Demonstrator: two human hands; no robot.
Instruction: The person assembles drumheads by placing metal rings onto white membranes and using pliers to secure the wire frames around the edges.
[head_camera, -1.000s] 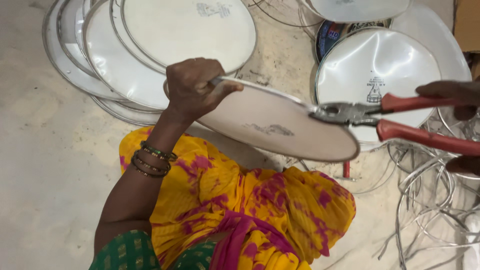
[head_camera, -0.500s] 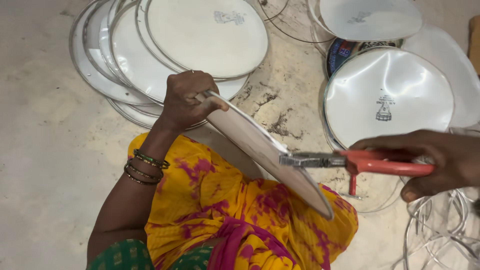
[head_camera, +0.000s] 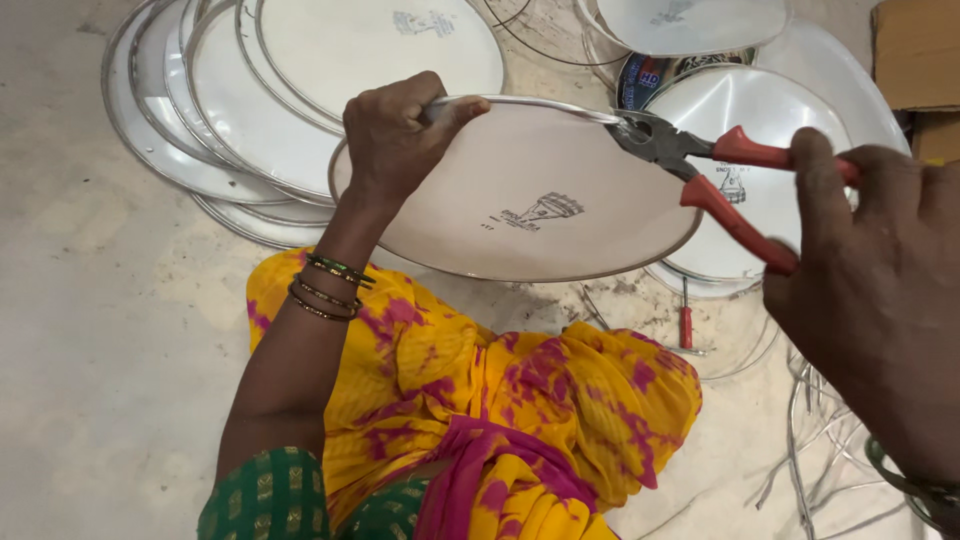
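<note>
Mid-frame: round white drum head (head_camera: 520, 195) tilted up off the floor, left hand (head_camera: 395, 135) clamped on its metal rim at the upper left edge, thumb hooked over the hoop. Right hand (head_camera: 875, 290) wrapped round the red handles of the pliers (head_camera: 700, 165), handles spread a bit, steel nose biting the rim at the upper right of the disc. Looks like the rim-crimping step, working round the hoop. Next move probably calls for a firm squeeze while keeping the disc steady, then a small turn of the rim. Stack of finished drum heads (head_camera: 250, 110) on the floor at upper left, loose wire hoops (head_camera: 810, 440) lower right, yellow-pink sari (head_camera: 500, 400) below.
</note>
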